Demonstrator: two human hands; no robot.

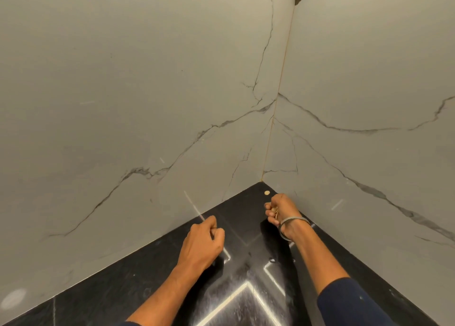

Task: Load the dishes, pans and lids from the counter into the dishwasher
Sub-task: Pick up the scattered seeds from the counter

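Showing both hands over the corner of a glossy black surface [152, 288] where two white marble-veined wall panels [123, 91] meet, low in the frame. Left hand [203, 242], lower centre, has its fingers curled into a loose fist with nothing visible inside it. Right hand [280, 210], just right of centre and deeper into the corner, has its fingers curled too, with something small and pale seeming to show between them; what it is cannot be told. A bangle [291, 223] circles the right wrist, and a dark blue sleeve [357, 303] covers that forearm at lower right. A small round pale spot [267, 192] lies on the surface just beyond the right hand, near the corner. No dishes, pans, lids or dishwasher appear anywhere in view, so the loading step cannot be placed; the moment reads as lying between pickups. Next move likely calls for turning toward wherever the dishes stand.
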